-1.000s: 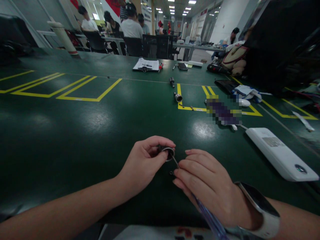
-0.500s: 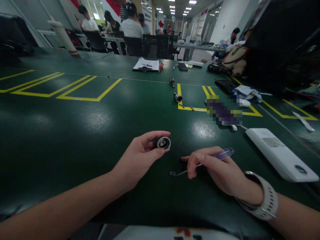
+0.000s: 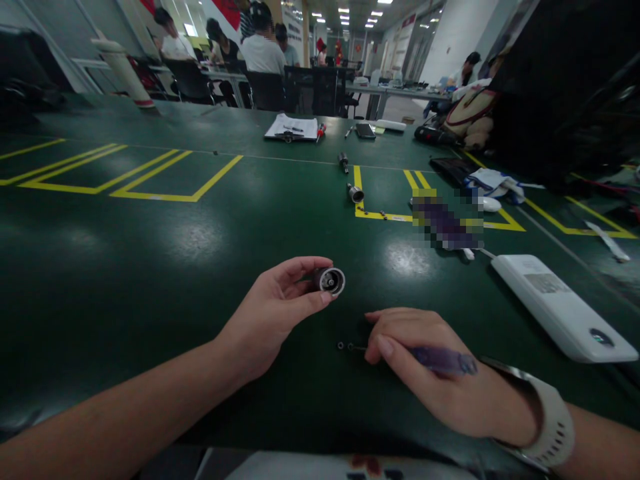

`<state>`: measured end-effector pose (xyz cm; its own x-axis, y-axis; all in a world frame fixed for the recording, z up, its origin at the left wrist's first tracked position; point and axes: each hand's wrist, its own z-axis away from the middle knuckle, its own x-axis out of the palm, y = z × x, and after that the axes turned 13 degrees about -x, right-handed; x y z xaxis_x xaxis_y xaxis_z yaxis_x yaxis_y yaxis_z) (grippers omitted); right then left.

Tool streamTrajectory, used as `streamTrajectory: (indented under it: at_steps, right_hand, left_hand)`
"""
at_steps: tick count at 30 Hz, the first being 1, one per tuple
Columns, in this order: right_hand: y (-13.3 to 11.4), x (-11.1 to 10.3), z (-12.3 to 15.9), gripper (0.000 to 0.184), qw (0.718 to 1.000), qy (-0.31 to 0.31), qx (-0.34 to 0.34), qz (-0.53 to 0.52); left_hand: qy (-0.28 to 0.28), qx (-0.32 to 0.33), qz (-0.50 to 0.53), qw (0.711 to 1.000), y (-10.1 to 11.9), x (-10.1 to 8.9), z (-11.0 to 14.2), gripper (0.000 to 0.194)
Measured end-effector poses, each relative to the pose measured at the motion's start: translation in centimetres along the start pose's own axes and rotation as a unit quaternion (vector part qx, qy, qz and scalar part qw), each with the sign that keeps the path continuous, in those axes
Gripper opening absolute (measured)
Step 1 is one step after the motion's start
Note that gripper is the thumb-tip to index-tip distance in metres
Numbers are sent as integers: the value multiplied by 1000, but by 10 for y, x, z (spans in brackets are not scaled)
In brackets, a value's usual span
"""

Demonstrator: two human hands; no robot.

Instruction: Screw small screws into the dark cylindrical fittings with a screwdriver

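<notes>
My left hand (image 3: 273,303) is closed around a round metal housing (image 3: 331,282), its hollow end with a central pin facing right and towards me. My right hand (image 3: 425,370) grips a screwdriver (image 3: 440,361) with a clear purple handle, its thin shaft lying low over the table and pointing left. At the shaft's tip is a small dark ring-shaped nut (image 3: 351,347), which the tip touches or nearly touches. Just left of it lies a second small nut (image 3: 341,345). Both nuts rest on the green table below the housing.
Farther back lie another metal housing (image 3: 355,193), a metal part with a shaft (image 3: 343,162) and several tiny pieces by the yellow tape. A white power bank (image 3: 560,307) lies right of my right hand. A clipboard (image 3: 291,127) sits at the table's back; people sit beyond.
My right hand has turned and lowered, laying the screwdriver flatter, its tip now at the right nut. The left hand has tilted the housing so its inside shows more.
</notes>
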<state>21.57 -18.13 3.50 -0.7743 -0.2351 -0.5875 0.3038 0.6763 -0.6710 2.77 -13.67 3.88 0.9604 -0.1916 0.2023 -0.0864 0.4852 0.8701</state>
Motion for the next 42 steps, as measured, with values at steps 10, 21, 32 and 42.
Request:
streamTrajectory:
  at_steps: [10, 21, 32, 42]
  right_hand:
    - [2, 5, 8, 21, 977, 50, -164, 124]
    - [1, 6, 1, 22, 957, 88, -212, 180]
    - [2, 8, 2, 17, 955, 78, -210, 195]
    - [-2, 13, 1, 15, 954, 66, -209, 203]
  left_hand:
    - [1, 14, -11, 1000, 0, 2, 0, 27]
    - [-13, 18, -89, 996, -7, 5, 0, 26]
    - [-22, 40, -126, 991, -10, 5, -1, 25]
    - [39, 71, -175, 981, -8, 9, 2, 21]
